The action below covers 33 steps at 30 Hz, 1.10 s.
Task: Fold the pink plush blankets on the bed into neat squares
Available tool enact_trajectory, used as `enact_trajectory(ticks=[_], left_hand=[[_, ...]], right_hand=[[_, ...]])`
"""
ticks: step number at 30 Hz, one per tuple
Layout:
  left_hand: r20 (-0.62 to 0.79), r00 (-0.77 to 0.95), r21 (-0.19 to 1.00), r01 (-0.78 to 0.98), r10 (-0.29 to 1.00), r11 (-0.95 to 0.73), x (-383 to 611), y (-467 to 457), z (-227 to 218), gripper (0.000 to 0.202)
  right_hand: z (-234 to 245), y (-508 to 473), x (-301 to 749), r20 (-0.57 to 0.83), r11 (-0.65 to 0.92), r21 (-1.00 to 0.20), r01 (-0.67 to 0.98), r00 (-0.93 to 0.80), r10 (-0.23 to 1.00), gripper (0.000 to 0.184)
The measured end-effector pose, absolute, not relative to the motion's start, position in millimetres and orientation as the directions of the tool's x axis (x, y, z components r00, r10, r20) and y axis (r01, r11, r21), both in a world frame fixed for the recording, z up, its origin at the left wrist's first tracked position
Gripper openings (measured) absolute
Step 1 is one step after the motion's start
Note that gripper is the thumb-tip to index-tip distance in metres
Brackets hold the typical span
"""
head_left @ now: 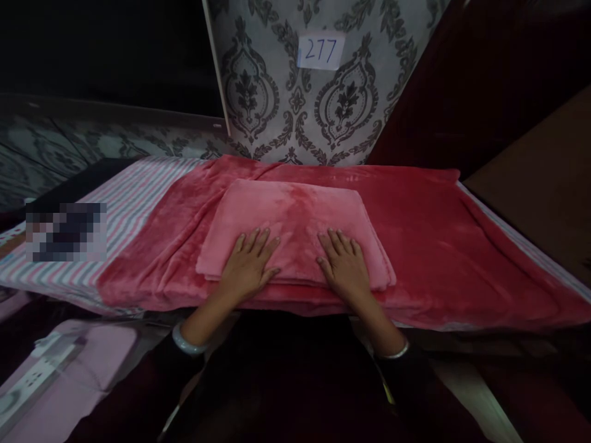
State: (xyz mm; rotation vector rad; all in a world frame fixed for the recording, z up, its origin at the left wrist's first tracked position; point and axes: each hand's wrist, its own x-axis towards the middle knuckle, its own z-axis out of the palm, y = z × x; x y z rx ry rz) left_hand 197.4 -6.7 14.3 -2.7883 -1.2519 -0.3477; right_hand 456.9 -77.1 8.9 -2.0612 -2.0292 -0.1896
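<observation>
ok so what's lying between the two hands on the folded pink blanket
Nothing but bare fabric. In the head view the left hand and right hand lie flat on the folded pink blanket, and only its surface shows between them.

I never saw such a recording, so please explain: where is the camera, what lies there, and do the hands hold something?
There is no machine: a person works with bare hands. The single picture comes from a camera on the person's head, looking forward and down. The left hand and the right hand rest flat, fingers open, on a folded pink cloth. Nothing is grasped. The cloth lies on a red blanket spread over a striped sheet. Behind, a paper on the patterned wall reads 277.
</observation>
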Motion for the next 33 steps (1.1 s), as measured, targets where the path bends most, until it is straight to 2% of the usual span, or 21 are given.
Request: enact_trajectory(ticks=[6,11,16,22,29,33], left_hand=[[0.298,0.597,0.002,0.780,0.745,-0.626,154,-16,7,0.073],[0.340,0.563,0.044,0.791,0.753,-0.610,115,-8,-3,0.070],[0.432,0.602,0.095,0.710,0.672,-0.698,87,1,-13,0.060],[0.542,0.584,0.111,0.664,0.605,-0.740,83,-1,-20,0.061],[0.550,0.436,0.197,0.762,0.713,-0.618,82,-7,-22,0.064],[0.555,0.426,0.199,0.766,0.714,-0.611,82,-6,-23,0.062]], right_hand=[[-9,-113,488,0.315,-0.036,-0.045,0.998,0.048,0.948,0.062],[-21,-137,510,0.359,-0.006,-0.107,0.994,0.044,0.932,0.070],[-33,-144,525,0.474,0.115,-0.231,0.966,0.009,0.880,0.072],[-38,-143,543,0.526,0.246,-0.265,0.932,-0.074,0.847,0.078],[-50,-143,543,0.606,0.153,-0.330,0.932,0.084,0.791,0.080],[-59,-135,543,0.616,0.127,-0.367,0.922,0.139,0.775,0.076]])
